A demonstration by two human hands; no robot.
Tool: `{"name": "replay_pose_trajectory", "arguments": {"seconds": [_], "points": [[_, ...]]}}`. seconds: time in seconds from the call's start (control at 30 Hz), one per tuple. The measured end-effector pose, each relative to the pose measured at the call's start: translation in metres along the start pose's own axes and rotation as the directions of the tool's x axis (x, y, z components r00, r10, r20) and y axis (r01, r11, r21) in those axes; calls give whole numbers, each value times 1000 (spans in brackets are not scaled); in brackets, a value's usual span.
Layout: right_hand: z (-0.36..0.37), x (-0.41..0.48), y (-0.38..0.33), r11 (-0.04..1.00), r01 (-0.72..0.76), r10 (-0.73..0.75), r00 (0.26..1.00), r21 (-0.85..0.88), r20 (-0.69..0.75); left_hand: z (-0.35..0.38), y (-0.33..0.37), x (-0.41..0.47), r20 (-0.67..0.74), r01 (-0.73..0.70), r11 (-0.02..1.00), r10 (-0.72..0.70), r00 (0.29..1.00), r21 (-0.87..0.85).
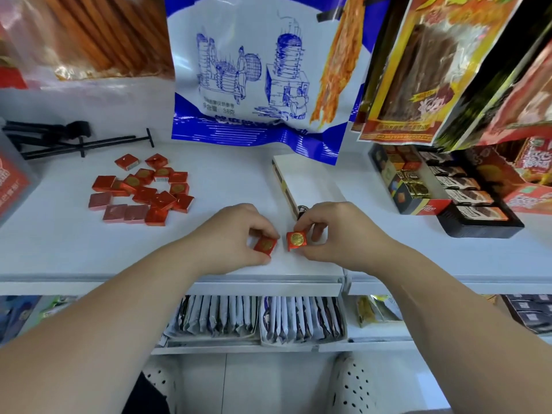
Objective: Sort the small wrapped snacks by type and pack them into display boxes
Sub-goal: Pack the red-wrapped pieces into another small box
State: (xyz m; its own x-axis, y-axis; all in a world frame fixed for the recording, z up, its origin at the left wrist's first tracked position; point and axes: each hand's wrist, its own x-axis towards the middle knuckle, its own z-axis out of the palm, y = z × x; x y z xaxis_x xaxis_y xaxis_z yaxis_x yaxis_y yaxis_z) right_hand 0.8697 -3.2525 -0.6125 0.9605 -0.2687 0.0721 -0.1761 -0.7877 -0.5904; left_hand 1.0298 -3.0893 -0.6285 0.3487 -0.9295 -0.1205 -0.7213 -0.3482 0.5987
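**Reporter:** Sorting under way at a shop desk (227, 180). What could go wrong from here?

**Photographer:** Mixing, I'd judge. In the heap of red squares (143, 189) on the left, some show a gold seal and others lie plain side up. One kind could be taken for two, or a stray type could slip through. The foil also looks slick, and both hands are working near the desk's front edge. A weak pinch could send a piece over to the shelf below.

**Reporter:** Anything nearer the hands?

**Photographer:** The white box (304, 180) sits just behind the right hand, with the blue-and-white bag (254, 70) hanging low over its far end. A hurried reach could knock the box or brush the bag. The open display box (418, 186) at far right holds several kinds in rows, so a piece put in the wrong row would spoil the sort.

**Reporter:** And the hands themselves?

**Photographer:** Both are closed in a pinch. The left hand (239, 231) holds a tilted red snack (265, 245) between thumb and curled fingers. I cannot tell whether it touches the desk. The right hand (331, 234) pinches a second red snack (296, 240), gold seal up. The two pieces are just beside each other without touching, well apart from the heap.
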Motion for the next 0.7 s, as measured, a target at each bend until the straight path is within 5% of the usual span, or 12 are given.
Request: {"name": "replay_pose_trajectory", "arguments": {"seconds": [0.2,0.53,0.7], "points": [[-2,2,2,1000,12,-12,999,-6,-30,3,0,-3,-152,139,990,-132,979,37],[-4,5,-2,979,60,-42,994,193,-96,2,15,-3,-225,-69,923,-20,974,-379],[-20,2,-4,937,18,20,994,350,-103,1,31,4,-339,-149,890,-6,941,-430]]}}
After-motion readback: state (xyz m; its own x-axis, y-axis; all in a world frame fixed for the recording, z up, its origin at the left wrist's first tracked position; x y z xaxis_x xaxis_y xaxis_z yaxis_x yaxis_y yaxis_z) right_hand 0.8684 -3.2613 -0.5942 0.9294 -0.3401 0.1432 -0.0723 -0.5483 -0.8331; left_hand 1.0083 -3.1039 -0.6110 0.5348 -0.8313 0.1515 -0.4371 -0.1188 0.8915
